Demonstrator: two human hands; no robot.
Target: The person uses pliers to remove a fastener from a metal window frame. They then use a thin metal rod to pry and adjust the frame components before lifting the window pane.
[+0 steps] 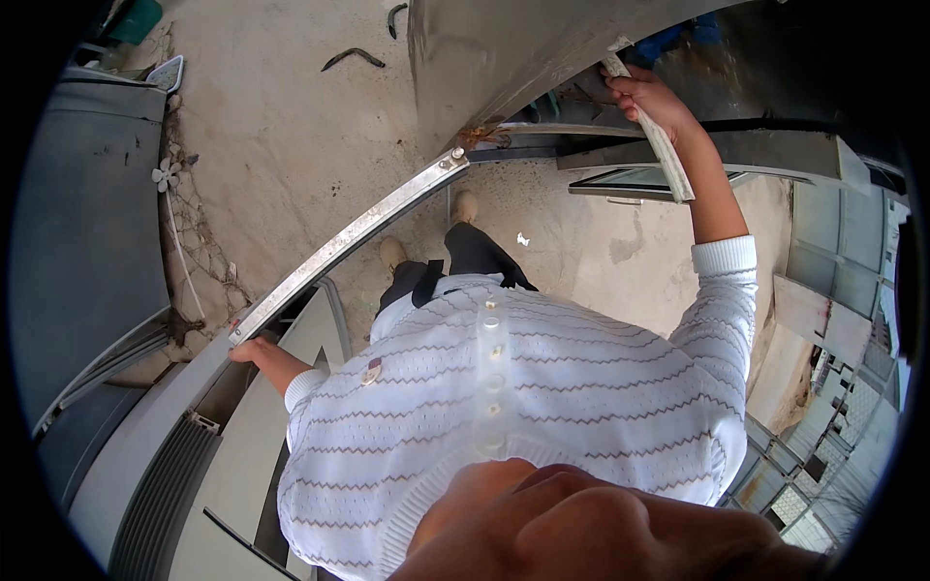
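Observation:
At the left, my left hand [254, 351] is closed round the lower end of a door's edge [349, 247]. That edge is a long silvery metal bar with a dark seal along it, bolted near its far end. My right hand [651, 102] reaches out to the far right, its fingers wrapped round a pale, worn strip [670, 167], flat and slightly bent. The strip's far end comes close to the dark interior of a grey metal cabinet [494, 58]; its near end hangs free beside my forearm. Blue things [668, 41] lie inside the cabinet.
Two dark curved pieces [354, 58] lie on the concrete floor [262, 77]. A white scrap [523, 239] is near my boots [466, 206]. At left stand a dark grey panel [87, 203] and a ridged grey panel [160, 504]. A framed glass pane [639, 181] is below the cabinet.

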